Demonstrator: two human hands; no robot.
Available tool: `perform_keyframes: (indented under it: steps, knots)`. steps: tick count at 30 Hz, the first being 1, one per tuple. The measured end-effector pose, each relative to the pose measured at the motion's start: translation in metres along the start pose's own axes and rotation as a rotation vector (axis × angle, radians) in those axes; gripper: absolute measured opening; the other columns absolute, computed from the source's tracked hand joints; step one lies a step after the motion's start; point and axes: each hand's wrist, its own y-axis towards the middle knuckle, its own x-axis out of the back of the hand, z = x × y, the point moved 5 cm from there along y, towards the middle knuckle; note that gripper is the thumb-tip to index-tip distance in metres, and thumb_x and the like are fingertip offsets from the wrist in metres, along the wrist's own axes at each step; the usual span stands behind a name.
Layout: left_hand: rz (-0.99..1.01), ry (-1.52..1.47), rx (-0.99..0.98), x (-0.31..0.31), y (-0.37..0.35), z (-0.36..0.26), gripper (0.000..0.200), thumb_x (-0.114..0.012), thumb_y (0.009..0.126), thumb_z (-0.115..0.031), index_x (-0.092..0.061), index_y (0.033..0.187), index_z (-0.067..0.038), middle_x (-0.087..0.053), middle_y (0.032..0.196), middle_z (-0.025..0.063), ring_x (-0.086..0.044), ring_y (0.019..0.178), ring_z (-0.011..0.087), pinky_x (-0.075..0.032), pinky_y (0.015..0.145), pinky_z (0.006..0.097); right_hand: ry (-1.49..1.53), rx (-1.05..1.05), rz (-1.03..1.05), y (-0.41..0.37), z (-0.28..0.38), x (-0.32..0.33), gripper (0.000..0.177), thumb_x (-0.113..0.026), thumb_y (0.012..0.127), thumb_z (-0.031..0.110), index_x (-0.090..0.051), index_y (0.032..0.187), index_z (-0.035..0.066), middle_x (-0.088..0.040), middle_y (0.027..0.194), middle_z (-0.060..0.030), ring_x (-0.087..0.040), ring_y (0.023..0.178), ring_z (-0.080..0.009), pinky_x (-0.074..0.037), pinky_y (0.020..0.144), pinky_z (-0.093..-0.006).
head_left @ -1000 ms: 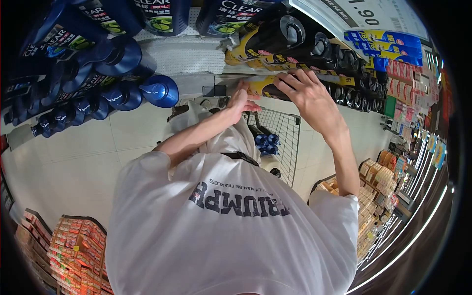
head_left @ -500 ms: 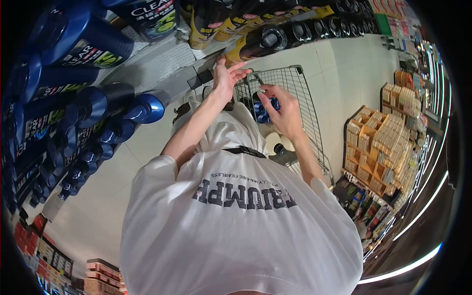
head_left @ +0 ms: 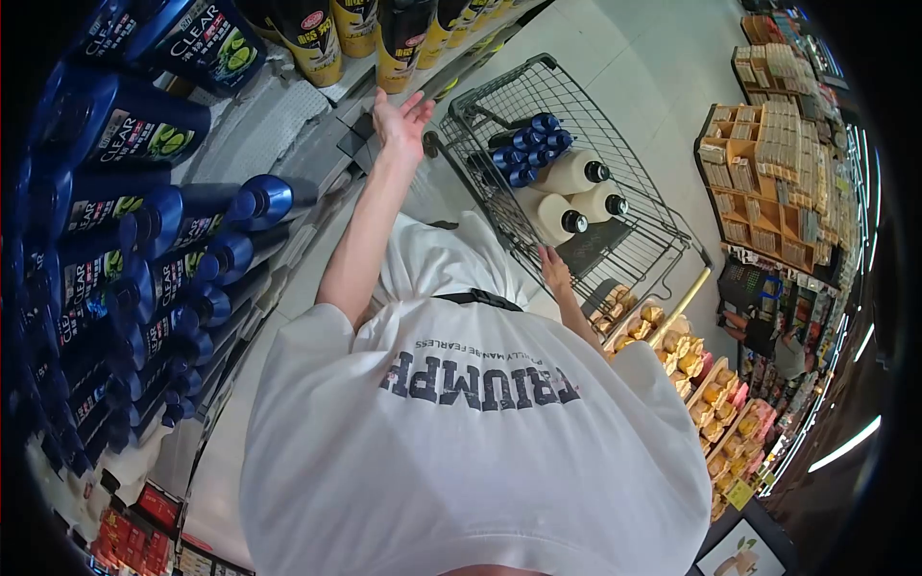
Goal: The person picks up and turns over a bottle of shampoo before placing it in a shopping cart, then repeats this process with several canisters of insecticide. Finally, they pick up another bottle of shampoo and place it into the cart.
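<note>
My left hand (head_left: 402,123) is raised at the shelf edge on the left, palm showing and fingers spread. Its fingertips are just below the base of a black-and-yellow bottle (head_left: 403,48) at the front of the shelf. Lower and to the right, my right hand (head_left: 556,273) hangs beside the shopping cart (head_left: 615,134), fingers extended and holding nothing visible. Inside the cart lie several cream-coloured bottles with black caps (head_left: 557,219) and a cluster of blue-capped bottles (head_left: 530,149).
Rows of blue CLEAR pump bottles (head_left: 158,134) fill the shelf on my left. Wooden display racks (head_left: 740,182) stand to the right, with a stand of wrapped round goods (head_left: 715,394) nearer to me. Another person (head_left: 789,355) is at the far right.
My right hand has dropped back from over the cart to its near side. My left hand has shifted slightly left and stays open. The view has turned, showing more of the cart.
</note>
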Motion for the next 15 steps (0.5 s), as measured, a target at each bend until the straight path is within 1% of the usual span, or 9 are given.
perform_keyframes:
  steps: [1, 2, 3, 4, 6, 8, 10, 12, 15]
  knots:
    - [-0.009, 0.021, 0.018, 0.004, -0.015, 0.004, 0.056, -0.046, 0.106, -0.042, -0.037, 0.145, -0.004, -0.063, 0.115, 0.0199, -0.063, 0.088, 0.0264, -0.051, 0.081, 0.0348, -0.006, 0.024, 0.025, 0.005, 0.003, 0.0, 0.072, -0.041, 0.098, 0.068, -0.056, 0.141, 0.012, -0.065, 0.126, -0.0279, -0.056, 0.125, -0.0455, -0.044, 0.103, -0.048]
    - [0.057, 0.108, 0.042, 0.008, -0.028, 0.01, 0.051, -0.048, 0.105, -0.04, -0.043, 0.141, -0.004, -0.064, 0.114, 0.0185, -0.063, 0.087, 0.0246, -0.051, 0.079, 0.0343, -0.015, 0.05, 0.051, 0.009, 0.007, 0.0, 0.076, -0.041, 0.098, 0.069, -0.054, 0.143, 0.009, -0.064, 0.128, -0.0281, -0.055, 0.127, -0.0445, -0.043, 0.105, -0.0464]
    - [0.118, 0.193, 0.066, 0.017, -0.04, 0.022, 0.047, -0.05, 0.104, -0.037, -0.048, 0.136, -0.004, -0.065, 0.113, 0.017, -0.063, 0.086, 0.0228, -0.051, 0.078, 0.0338, -0.014, 0.068, 0.061, 0.009, 0.012, 0.003, 0.076, -0.047, 0.097, 0.068, -0.053, 0.144, 0.009, -0.062, 0.13, -0.0299, -0.053, 0.129, -0.0447, -0.042, 0.106, -0.0456]
    - [0.172, 0.279, 0.094, 0.03, -0.05, 0.036, 0.043, -0.051, 0.103, -0.035, -0.054, 0.132, -0.004, -0.066, 0.111, 0.0156, -0.062, 0.084, 0.0211, -0.051, 0.076, 0.0333, -0.043, 0.091, 0.05, 0.013, 0.006, 0.001, 0.075, -0.049, 0.096, 0.067, -0.054, 0.144, 0.009, -0.062, 0.13, -0.0301, -0.053, 0.129, -0.0448, -0.043, 0.106, -0.0458]
    - [0.231, 0.269, 0.196, 0.07, -0.064, 0.081, 0.034, -0.055, 0.099, -0.029, -0.062, 0.122, -0.005, -0.067, 0.108, 0.0123, -0.062, 0.081, 0.0176, -0.051, 0.074, 0.031, -0.102, 0.133, 0.045, 0.02, -0.019, -0.002, 0.073, -0.054, 0.096, 0.064, -0.055, 0.143, 0.008, -0.062, 0.13, -0.0306, -0.054, 0.128, -0.045, -0.043, 0.106, -0.0463]
    - [0.163, 0.333, 0.303, 0.118, -0.095, 0.126, 0.033, -0.057, 0.097, -0.024, -0.061, 0.123, -0.004, -0.068, 0.106, 0.012, -0.061, 0.08, 0.0174, -0.051, 0.072, 0.03, -0.097, 0.109, 0.077, 0.024, -0.047, -0.004, 0.068, -0.061, 0.094, 0.058, -0.058, 0.141, 0.008, -0.064, 0.127, -0.0299, -0.058, 0.125, -0.0422, -0.045, 0.104, -0.0449]
    - [0.137, 0.412, 0.402, 0.166, -0.133, 0.17, 0.031, -0.059, 0.096, -0.023, -0.062, 0.12, -0.004, -0.068, 0.104, 0.0121, -0.063, 0.08, 0.0181, -0.052, 0.07, 0.0305, -0.041, 0.188, 0.14, 0.038, -0.082, -0.019, 0.06, -0.065, 0.093, 0.053, -0.065, 0.132, 0.007, -0.072, 0.11, -0.026, -0.068, 0.11, -0.0378, -0.05, 0.096, -0.0442]
    - [0.051, 0.526, 0.584, 0.209, -0.165, 0.208, 0.029, -0.058, 0.095, -0.024, -0.058, 0.118, -0.005, -0.07, 0.099, 0.0121, -0.066, 0.073, 0.0186, -0.054, 0.064, 0.0312, 0.009, 0.097, 0.099, 0.02, -0.082, -0.017, 0.05, -0.068, 0.093, 0.046, -0.069, 0.121, 0.006, -0.075, 0.094, -0.0196, -0.073, 0.092, -0.0315, -0.053, 0.086, -0.043]
    - [0.036, 0.721, 0.621, 0.236, -0.186, 0.236, 0.029, -0.059, 0.095, -0.024, -0.057, 0.117, -0.005, -0.069, 0.099, 0.0118, -0.066, 0.072, 0.0188, -0.054, 0.063, 0.0312, -0.017, 0.276, -0.022, 0.021, -0.101, -0.032, 0.043, -0.069, 0.091, 0.041, -0.07, 0.116, 0.005, -0.074, 0.084, -0.0176, -0.074, 0.081, -0.0325, -0.054, 0.08, -0.045]
